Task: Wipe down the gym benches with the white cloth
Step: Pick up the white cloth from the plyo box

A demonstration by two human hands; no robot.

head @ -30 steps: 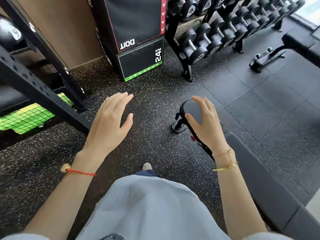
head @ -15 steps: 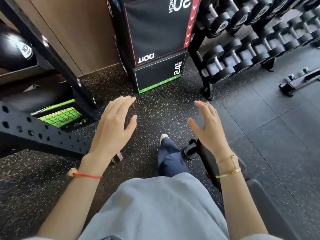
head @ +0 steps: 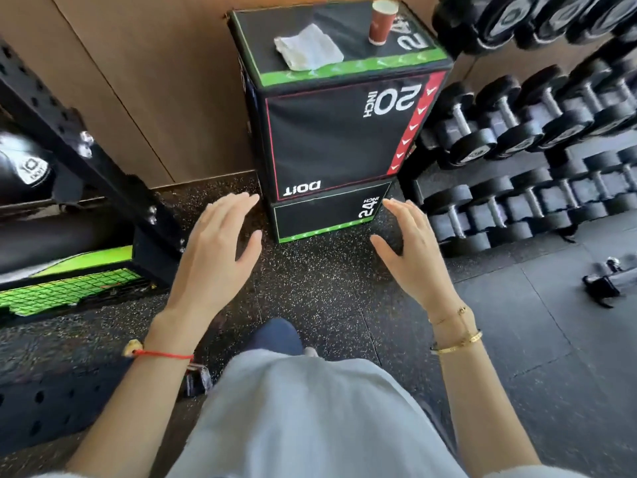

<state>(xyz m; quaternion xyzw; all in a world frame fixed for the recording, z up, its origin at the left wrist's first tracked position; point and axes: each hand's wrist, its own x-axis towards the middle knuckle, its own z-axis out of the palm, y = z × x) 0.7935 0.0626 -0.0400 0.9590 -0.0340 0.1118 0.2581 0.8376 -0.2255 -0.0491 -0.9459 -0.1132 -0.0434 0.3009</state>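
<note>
White cloth (head: 307, 48) crumpled atop plyo box (head: 337, 132); both hands (head: 215, 250) (head: 412, 257) spread, empty

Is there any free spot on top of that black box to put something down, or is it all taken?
The box top has bare black surface between the white cloth and the paper cup, and behind the cloth toward the wall. The front green edge under the cloth is taken. The right corner by the cup is tight, with the dumbbell rack close alongside.
</note>
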